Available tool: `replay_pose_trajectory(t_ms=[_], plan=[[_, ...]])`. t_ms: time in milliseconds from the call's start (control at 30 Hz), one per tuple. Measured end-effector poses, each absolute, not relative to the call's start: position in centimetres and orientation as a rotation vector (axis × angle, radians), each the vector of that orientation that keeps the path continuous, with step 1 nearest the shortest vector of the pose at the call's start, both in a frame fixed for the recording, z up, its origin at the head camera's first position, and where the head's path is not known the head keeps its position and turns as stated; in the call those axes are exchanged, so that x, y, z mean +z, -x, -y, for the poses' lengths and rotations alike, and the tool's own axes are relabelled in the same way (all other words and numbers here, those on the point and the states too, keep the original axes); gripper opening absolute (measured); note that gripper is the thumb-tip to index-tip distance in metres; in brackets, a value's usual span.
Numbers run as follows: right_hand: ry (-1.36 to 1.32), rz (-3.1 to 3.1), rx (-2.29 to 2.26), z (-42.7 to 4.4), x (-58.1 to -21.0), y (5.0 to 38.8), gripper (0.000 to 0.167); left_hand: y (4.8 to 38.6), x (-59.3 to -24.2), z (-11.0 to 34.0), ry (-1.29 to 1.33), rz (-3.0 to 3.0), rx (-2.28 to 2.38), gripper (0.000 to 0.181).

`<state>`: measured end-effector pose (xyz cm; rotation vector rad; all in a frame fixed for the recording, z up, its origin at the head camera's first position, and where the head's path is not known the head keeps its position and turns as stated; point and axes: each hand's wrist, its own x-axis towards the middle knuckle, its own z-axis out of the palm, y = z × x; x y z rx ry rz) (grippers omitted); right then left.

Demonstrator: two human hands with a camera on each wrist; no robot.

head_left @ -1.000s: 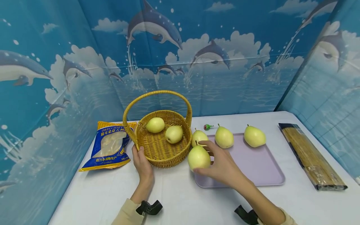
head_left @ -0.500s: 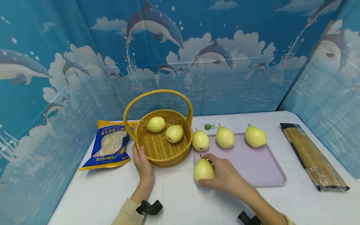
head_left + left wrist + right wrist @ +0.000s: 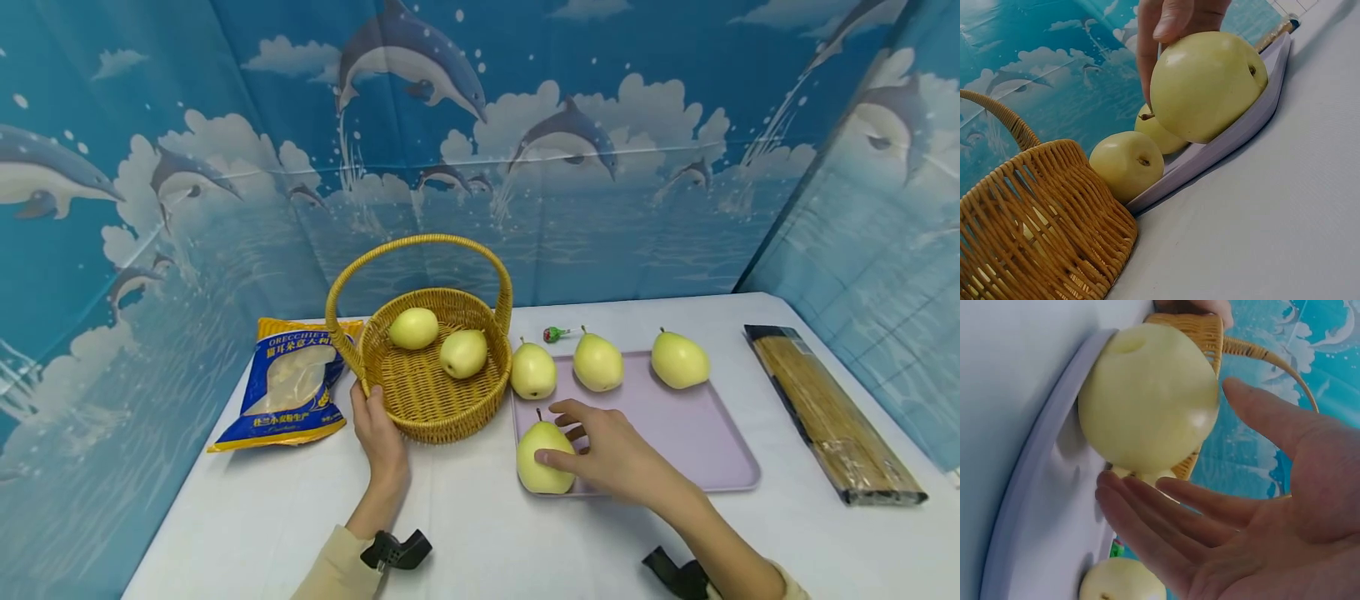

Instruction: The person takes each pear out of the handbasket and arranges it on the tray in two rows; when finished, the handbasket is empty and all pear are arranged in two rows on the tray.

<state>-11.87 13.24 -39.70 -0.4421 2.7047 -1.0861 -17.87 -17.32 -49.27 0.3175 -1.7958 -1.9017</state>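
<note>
1. One blue-and-yellow bag (image 3: 288, 387) lies just left of the wicker basket (image 3: 446, 429).
2. Left hand (image 3: 381, 442) rests against the basket, finger curl unclear; two pears (image 3: 414, 329) sit inside.
3. Near pear (image 3: 543, 437) stands upright on the lilac tray (image 3: 693, 429), near-left corner.
4. Right hand (image 3: 622, 454) is just beside it, spread wide.
5. Long packet (image 3: 836, 417) lies rightmost.

From here I see yellow-green pears (image 3: 540, 473), a golden basket (image 3: 450, 429), lilac tray (image 3: 675, 437), white table (image 3: 465, 542) and blue dolphin-print backdrop (image 3: 637, 242).
</note>
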Motion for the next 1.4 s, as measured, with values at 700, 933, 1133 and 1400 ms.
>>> replay_pose_trajectory(t_ms=[700, 933, 1133, 1400], plan=[[0.514, -2.779, -1.483, -12.4, -40.5, 13.0, 0.057, 18.3, -49.1, 17.3, -0.357, 1.759, -1.886, 0.044], [0.597, -2.712, -1.548, -10.1, -38.8, 14.9, 0.058, 18.1, -49.2, 17.2, -0.345, 1.771, -1.901, 0.045], [0.612, -2.711, -1.466, -7.9, -37.1, 17.3, 0.060, 17.9, -49.1, 16.9, -0.335, 1.765, -1.904, 0.045], [0.585, -2.714, -1.285, -5.3, -36.4, 20.3, 0.068, 17.8, -48.9, 17.0, -0.343, 1.762, -1.883, 0.046]])
